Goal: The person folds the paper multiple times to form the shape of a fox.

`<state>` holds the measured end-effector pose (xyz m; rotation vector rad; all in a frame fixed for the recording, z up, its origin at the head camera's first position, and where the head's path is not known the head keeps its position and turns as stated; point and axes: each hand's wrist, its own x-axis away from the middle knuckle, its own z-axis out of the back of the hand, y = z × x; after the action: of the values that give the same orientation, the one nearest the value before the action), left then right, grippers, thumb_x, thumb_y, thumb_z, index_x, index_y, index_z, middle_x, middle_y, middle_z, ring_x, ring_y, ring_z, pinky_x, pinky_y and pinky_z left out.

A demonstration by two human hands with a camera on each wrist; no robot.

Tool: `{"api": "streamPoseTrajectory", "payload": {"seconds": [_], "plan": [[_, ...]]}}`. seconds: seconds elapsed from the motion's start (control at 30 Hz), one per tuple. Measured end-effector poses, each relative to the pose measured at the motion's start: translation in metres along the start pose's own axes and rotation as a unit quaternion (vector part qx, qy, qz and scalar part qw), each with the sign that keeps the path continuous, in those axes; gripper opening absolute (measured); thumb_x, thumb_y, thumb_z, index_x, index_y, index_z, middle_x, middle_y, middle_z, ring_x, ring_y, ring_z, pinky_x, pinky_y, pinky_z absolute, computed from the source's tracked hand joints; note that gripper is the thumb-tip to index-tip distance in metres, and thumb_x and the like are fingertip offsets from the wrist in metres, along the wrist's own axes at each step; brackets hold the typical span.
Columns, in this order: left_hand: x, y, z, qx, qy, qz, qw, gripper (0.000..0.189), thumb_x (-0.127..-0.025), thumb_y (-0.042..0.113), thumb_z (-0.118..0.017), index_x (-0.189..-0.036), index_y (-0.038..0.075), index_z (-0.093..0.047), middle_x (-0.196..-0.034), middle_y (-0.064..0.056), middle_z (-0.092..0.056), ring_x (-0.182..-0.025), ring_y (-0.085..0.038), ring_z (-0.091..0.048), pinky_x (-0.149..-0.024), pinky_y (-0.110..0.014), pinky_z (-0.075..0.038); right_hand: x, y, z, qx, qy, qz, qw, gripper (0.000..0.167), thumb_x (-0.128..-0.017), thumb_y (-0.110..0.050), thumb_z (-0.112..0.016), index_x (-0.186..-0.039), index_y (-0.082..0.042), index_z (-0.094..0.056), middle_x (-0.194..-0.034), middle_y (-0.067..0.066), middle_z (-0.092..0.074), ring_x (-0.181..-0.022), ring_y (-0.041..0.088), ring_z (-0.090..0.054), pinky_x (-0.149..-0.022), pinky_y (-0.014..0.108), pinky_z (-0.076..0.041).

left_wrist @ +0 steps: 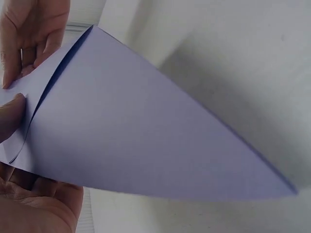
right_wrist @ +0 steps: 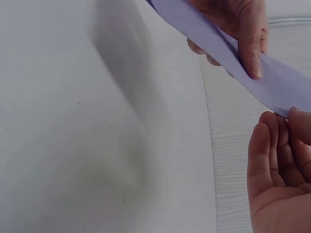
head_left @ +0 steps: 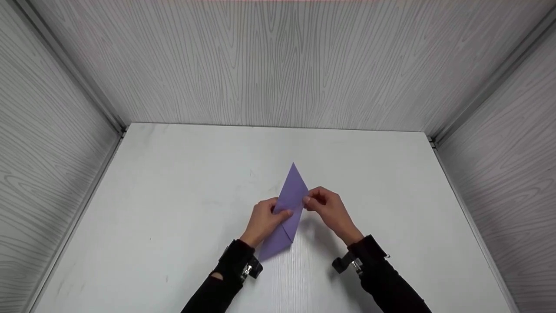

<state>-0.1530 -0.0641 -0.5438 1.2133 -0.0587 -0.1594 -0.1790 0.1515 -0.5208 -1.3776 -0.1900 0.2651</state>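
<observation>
A folded sheet of purple paper [head_left: 292, 191] is held up over the white table, its narrow point toward the back wall. My left hand [head_left: 264, 219] grips it at the middle, thumb on the near face and fingers behind. At the paper's right edge my right hand [head_left: 331, 209] pinches the border between thumb and forefinger. In the left wrist view the paper [left_wrist: 146, 121] spreads into a broad triangular flap, with a slightly gaping fold near the left thumb [left_wrist: 12, 116]. From the right wrist view, the right hand [right_wrist: 284, 170] holds the lower edge, its other fingers loosely bent.
The white table [head_left: 173, 182] lies under both hands. Grey wood-grain panels stand around it: a back wall [head_left: 269, 65], a left wall [head_left: 47, 152] and a right wall [head_left: 508, 165]. Dark cameras are strapped to both wrists.
</observation>
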Motion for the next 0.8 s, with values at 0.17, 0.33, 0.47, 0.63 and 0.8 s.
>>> {"api": "streamPoseTrajectory", "payload": {"seconds": [0.17, 0.33, 0.47, 0.63, 0.8], "plan": [[0.001, -0.004, 0.001, -0.011, 0.006, 0.002, 0.9999, 0.017, -0.090, 0.019, -0.077, -0.094, 0.003, -0.072, -0.087, -0.003, -0.070, -0.074, -0.013, -0.053, -0.066, -0.030, -0.043, 0.004, -0.025, -0.009, -0.020, 0.022, -0.001, 0.9996, 0.008, -0.100, -0.001, -0.065, -0.103, 0.007, -0.065, -0.093, 0.013, -0.068, -0.088, 0.020, -0.067, -0.083, 0.031, -0.058], [0.001, -0.005, 0.003, -0.017, 0.004, 0.009, 0.9998, 0.022, -0.089, 0.022, -0.076, -0.098, 0.002, -0.073, -0.092, -0.007, -0.074, -0.077, -0.013, -0.058, -0.070, -0.032, -0.049, -0.002, -0.014, -0.008, -0.030, 0.029, -0.010, 0.9991, 0.008, -0.101, -0.001, -0.063, -0.104, 0.007, -0.065, -0.093, 0.013, -0.067, -0.089, 0.021, -0.067, -0.084, 0.033, -0.058], [0.000, -0.002, 0.003, 0.006, -0.014, 0.017, 0.9997, 0.029, -0.090, 0.026, -0.075, -0.105, 0.001, -0.074, -0.097, -0.007, -0.075, -0.083, -0.014, -0.064, -0.077, -0.035, -0.054, -0.008, -0.001, -0.006, -0.017, 0.031, -0.005, 0.9994, 0.009, -0.102, -0.002, -0.064, -0.104, 0.006, -0.065, -0.094, 0.012, -0.067, -0.088, 0.022, -0.066, -0.082, 0.032, -0.058], [-0.004, 0.004, 0.002, 0.034, -0.005, 0.010, 0.9993, 0.027, -0.092, 0.025, -0.074, -0.104, 0.001, -0.075, -0.095, -0.008, -0.075, -0.082, -0.014, -0.065, -0.077, -0.034, -0.053, -0.010, -0.001, -0.005, 0.005, 0.039, 0.010, 0.9992, 0.012, -0.101, -0.009, -0.067, -0.103, 0.003, -0.068, -0.092, 0.010, -0.068, -0.085, 0.020, -0.067, -0.080, 0.030, -0.058], [-0.008, 0.011, -0.002, 0.067, 0.028, 0.026, 0.9970, 0.024, -0.093, 0.023, -0.076, -0.101, 0.000, -0.076, -0.093, -0.009, -0.075, -0.082, -0.014, -0.066, -0.076, -0.032, -0.053, -0.010, -0.001, -0.006, 0.009, 0.045, 0.013, 0.9989, 0.015, -0.101, -0.012, -0.068, -0.103, 0.003, -0.070, -0.090, 0.009, -0.069, -0.083, 0.018, -0.066, -0.080, 0.030, -0.058]]}}
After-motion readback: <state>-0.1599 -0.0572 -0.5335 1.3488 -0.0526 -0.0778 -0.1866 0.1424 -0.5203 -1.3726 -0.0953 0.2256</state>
